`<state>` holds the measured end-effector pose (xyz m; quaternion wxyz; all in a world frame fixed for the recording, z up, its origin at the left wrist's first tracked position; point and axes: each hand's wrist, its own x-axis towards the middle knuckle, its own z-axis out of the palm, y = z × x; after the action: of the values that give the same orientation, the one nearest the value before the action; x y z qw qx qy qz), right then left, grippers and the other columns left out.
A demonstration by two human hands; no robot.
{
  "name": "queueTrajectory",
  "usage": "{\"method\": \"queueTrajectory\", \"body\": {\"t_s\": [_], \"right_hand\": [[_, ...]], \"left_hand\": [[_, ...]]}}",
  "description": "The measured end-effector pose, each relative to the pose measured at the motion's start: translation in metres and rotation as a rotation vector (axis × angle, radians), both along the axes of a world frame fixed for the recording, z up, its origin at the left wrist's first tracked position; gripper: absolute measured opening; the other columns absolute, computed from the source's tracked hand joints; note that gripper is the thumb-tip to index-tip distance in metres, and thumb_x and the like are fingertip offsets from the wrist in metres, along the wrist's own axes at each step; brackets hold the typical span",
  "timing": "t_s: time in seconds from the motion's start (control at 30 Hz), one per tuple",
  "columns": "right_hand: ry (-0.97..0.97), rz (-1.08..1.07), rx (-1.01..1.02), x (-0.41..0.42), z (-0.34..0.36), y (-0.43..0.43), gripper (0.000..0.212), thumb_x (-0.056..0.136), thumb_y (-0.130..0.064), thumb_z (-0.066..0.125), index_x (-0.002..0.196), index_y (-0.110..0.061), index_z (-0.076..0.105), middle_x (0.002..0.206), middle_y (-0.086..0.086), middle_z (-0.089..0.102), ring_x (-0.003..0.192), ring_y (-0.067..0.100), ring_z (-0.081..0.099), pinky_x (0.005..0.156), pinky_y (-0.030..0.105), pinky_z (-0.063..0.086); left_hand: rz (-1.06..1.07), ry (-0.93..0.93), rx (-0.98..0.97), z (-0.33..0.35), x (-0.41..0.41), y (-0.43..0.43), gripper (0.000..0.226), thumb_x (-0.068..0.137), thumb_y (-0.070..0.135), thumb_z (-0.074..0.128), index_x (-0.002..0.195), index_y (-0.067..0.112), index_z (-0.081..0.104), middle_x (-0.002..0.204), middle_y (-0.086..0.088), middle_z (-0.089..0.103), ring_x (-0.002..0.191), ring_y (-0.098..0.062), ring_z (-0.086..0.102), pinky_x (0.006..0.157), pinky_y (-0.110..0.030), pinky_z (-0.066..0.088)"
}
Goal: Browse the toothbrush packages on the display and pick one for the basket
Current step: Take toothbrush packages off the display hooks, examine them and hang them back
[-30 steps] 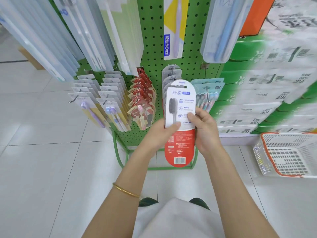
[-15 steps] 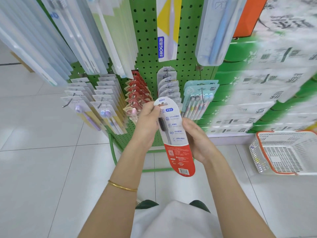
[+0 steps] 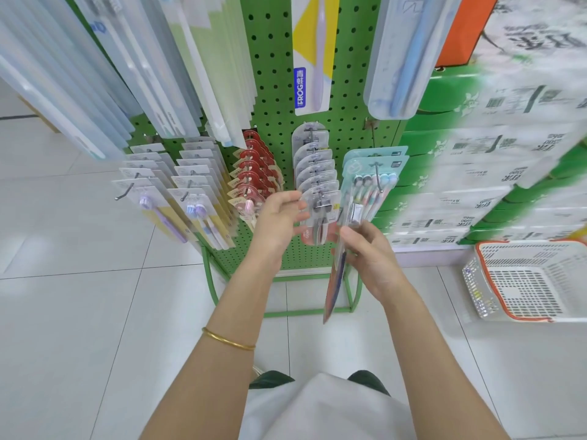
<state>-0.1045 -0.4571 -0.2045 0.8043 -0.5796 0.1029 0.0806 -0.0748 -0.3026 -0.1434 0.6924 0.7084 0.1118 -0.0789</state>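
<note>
the right hand (image 3: 368, 254) is curled round a toothbrush package (image 3: 335, 287), thumb on its near face and fingers behind, gripping it about mid-length. the package is turned edge-on to the camera and hangs tilted, its red lower end pointing down at the floor and its top up by the hanging stock. the left hand (image 3: 279, 217) is just beside it at the left, apart from it, fingers loosely spread and holding nothing; its fingertips are up against the front grey blister pack (image 3: 319, 214) on the peg, and whether they touch it i cannot tell through the blur. a gold bangle (image 3: 227, 339) sits on the left forearm.

behind the hands stands the green pegboard display (image 3: 273, 74). its lower row carries purple-brush packs (image 3: 158, 211), red packs (image 3: 254, 173), the grey row and a teal multi-brush pack (image 3: 371, 182); long clear packs hang above. at the right, on the white tile floor (image 3: 79, 312), lies a white basket with an orange rim (image 3: 473, 287), well apart from the held package. stacked green-and-white tissue packs (image 3: 476, 185) rise behind it.
</note>
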Motion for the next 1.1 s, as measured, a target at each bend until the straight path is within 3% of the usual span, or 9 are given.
{"method": "queueTrajectory", "body": {"t_s": [0.07,0.1,0.2,0.37,0.8,0.97,1.1], "right_hand": [[-0.017,-0.069,-0.205,0.004,-0.005,0.004,0.052,0.060,-0.043,0.081,0.099,-0.019,0.056,0.101,-0.001,0.061,0.096,0.018,0.060,0.072,0.020,0.046],[-0.016,-0.108,-0.321,0.006,-0.006,0.007,0.051,0.061,-0.042,0.081,0.100,-0.021,0.056,0.102,-0.002,0.060,0.097,0.018,0.059,0.074,0.020,0.046],[-0.014,-0.180,-0.592,0.012,-0.007,0.018,0.089,0.055,-0.049,0.083,0.130,-0.019,0.045,0.124,0.002,0.047,0.110,0.016,0.052,0.094,0.029,0.045],[-0.030,-0.255,-0.894,0.023,-0.017,0.037,0.095,0.059,-0.046,0.085,0.133,-0.011,0.037,0.124,0.007,0.039,0.112,0.023,0.046,0.094,0.037,0.044],[-0.121,-0.420,-1.027,0.045,-0.037,0.064,0.094,0.055,-0.037,0.090,0.124,0.004,0.040,0.116,0.020,0.047,0.102,0.037,0.048,0.083,0.045,0.046],[-0.116,-0.449,-1.041,0.058,-0.039,0.069,0.094,0.053,-0.038,0.091,0.121,0.008,0.044,0.113,0.022,0.049,0.101,0.037,0.049,0.083,0.041,0.044],[-0.106,-0.454,-1.028,0.070,-0.041,0.071,0.095,0.057,-0.034,0.090,0.126,0.009,0.041,0.117,0.024,0.047,0.106,0.037,0.046,0.087,0.039,0.041]], "left_hand": [[0.002,0.010,0.008,-0.002,0.000,0.001,0.020,0.099,0.008,0.042,0.109,0.020,0.054,0.112,-0.001,0.061,0.099,-0.011,0.063,0.083,-0.028,0.054],[0.003,0.014,0.016,-0.002,0.000,0.001,0.020,0.099,0.008,0.042,0.110,0.020,0.054,0.111,-0.001,0.062,0.098,-0.010,0.063,0.081,-0.026,0.054],[0.001,0.022,0.018,-0.004,0.001,0.003,0.018,0.099,0.009,0.044,0.111,0.017,0.054,0.110,-0.001,0.062,0.096,-0.012,0.064,0.076,-0.024,0.054],[-0.004,0.002,0.088,0.000,0.007,0.009,0.017,0.098,0.010,0.044,0.110,0.018,0.054,0.111,-0.001,0.062,0.097,-0.012,0.063,0.080,-0.026,0.055],[-0.030,-0.060,0.146,0.003,0.020,0.016,0.019,0.098,0.007,0.043,0.111,0.016,0.054,0.109,-0.003,0.060,0.098,-0.015,0.062,0.083,-0.029,0.054],[-0.057,-0.103,0.224,0.004,0.032,0.013,0.021,0.097,0.005,0.043,0.112,0.014,0.054,0.113,-0.005,0.058,0.097,-0.014,0.061,0.070,-0.018,0.055],[-0.156,-0.240,0.521,0.002,0.051,0.010,0.030,0.094,0.003,0.044,0.120,0.009,0.058,0.120,-0.009,0.056,0.110,-0.022,0.056,0.097,-0.037,0.047]]}}
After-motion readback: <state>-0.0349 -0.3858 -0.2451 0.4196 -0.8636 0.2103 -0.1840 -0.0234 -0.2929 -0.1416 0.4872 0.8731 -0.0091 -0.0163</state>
